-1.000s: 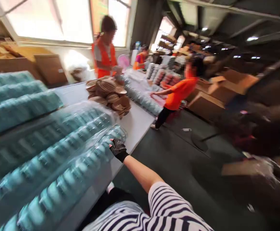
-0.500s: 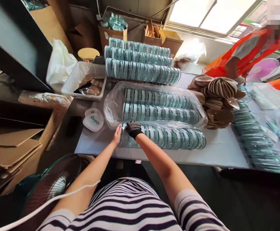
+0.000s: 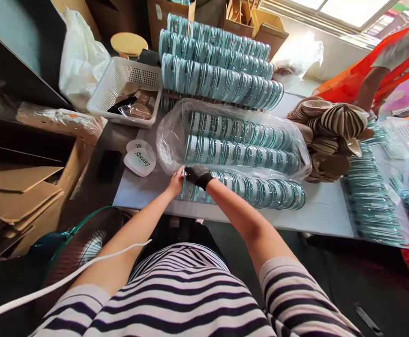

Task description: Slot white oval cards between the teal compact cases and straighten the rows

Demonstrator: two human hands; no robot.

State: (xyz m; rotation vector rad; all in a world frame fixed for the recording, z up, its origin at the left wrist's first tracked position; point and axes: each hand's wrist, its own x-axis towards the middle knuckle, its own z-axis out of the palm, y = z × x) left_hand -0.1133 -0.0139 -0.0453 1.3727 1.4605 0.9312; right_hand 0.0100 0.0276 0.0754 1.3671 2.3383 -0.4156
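Rows of round teal-rimmed compact cases lie on a white table. The nearest row runs along the front edge. My bare left hand presses against this row's left end. My right hand, in a black dotted glove, grips the case at the same end from above. Just behind lies a clear plastic bag holding two more rows of cases.
Stacked rows of cases stand at the back. A white basket and white lids sit at the left. A pile of tan puffs lies at the right, by a person in orange. Cardboard and a fan are on my left.
My view swung from the aisle down onto the table. My left hand came in, and both hands closed on the left end of the nearest row.
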